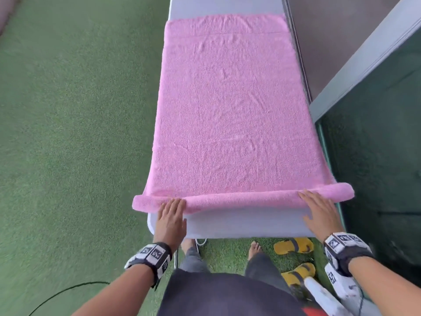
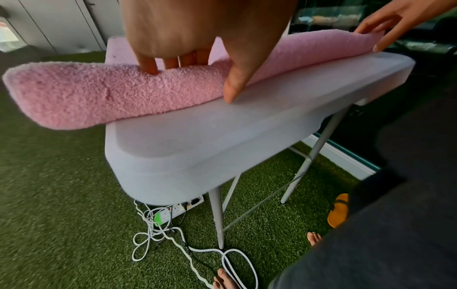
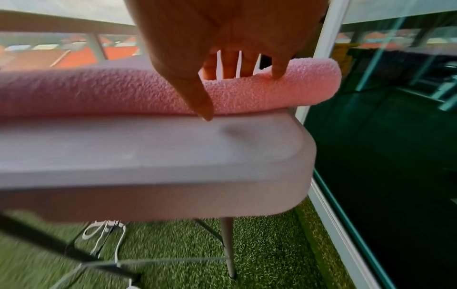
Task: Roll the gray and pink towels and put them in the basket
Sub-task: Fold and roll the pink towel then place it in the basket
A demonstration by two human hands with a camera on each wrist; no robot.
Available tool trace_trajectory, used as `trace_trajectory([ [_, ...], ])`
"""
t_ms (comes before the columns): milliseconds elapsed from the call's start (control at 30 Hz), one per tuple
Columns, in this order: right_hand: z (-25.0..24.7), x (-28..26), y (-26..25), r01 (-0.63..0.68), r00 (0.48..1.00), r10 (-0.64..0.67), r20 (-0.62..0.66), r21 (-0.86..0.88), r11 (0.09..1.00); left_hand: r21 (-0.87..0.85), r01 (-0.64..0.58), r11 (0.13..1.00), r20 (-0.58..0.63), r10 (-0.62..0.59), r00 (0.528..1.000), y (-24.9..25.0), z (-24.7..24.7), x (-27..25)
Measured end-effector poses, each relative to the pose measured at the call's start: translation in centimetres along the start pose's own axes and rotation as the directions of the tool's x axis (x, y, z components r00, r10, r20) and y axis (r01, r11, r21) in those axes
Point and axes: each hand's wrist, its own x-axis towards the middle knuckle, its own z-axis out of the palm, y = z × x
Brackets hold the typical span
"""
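A pink towel (image 1: 227, 110) lies spread along the white folding table (image 1: 239, 224). Its near edge is rolled into a thin tube (image 1: 241, 199) that overhangs the table on both sides. My left hand (image 1: 172, 210) rests on the left part of the roll (image 2: 99, 93), fingers (image 2: 148, 66) straight and pressing into the pile, thumb on the tabletop. My right hand (image 1: 316, 206) lies flat on the right part of the roll (image 3: 284, 91), fingers (image 3: 278, 68) on top, thumb at its lower edge. No gray towel or basket shows in any view.
Green turf (image 1: 68, 133) surrounds the table. A glass wall with a pale frame (image 1: 364, 65) runs close along the right side. Yellow sandals (image 1: 293, 245) and my bare feet (image 1: 254, 247) are by the near end. A power strip with white cables (image 2: 178, 211) lies under the table.
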Motion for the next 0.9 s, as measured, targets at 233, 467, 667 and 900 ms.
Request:
trace_trajectory([
  [233,-2.1,2.1,-2.7,-0.099,0.993,0.089,-0.074,-0.143,0.985,0.028,-0.047,0.998,-0.029,0.048,0.998,-0.6,-1.3,2.8],
  [467,-3.9,4.7,-1.7,0.101,0.993,-0.112,-0.048,-0.196,0.976,-0.014,0.032,0.999,-0.040,-0.033,0.999,-0.9,-1.3,3.7],
  [667,-0.6,3.5,2.2,0.198,0.980,-0.199,-0.005,-0.052,0.979,-0.015,0.138,0.990,0.004,-0.138,0.990,-0.4,0.7,2.2],
  [900,-1.9,3.6,1.1,0.124,0.987,-0.131,-0.090,-0.082,0.989,0.042,0.121,0.992,-0.111,-0.116,0.987,-0.2,-1.0,3.1],
])
